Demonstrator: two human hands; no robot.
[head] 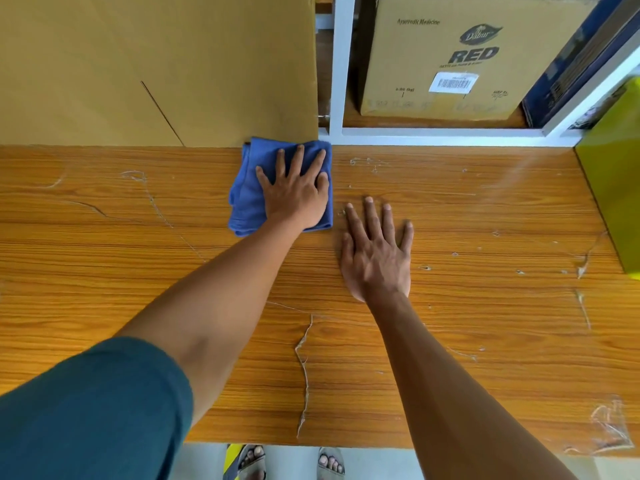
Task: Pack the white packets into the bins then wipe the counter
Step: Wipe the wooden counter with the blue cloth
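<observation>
No white packets show on the wooden counter (450, 306), so packing seems finished, and wiping proceeds: the left hand (296, 192) presses the blue cloth (247, 199) with flat, spread fingers while the right hand (375, 252) rests open, empty, beside it.

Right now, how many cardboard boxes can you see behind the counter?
2. A large plain cardboard box stands at the counter's back left; a printed "RED" box sits inside the white shelf frame. Others may be hidden.

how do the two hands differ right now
The left hand presses flat on the folded blue cloth; the right hand lies bare on the wooden counter. The left reaches farther back, close to the plain cardboard box; the right sits nearer the person. Both are open with fingers spread, palms down.
</observation>
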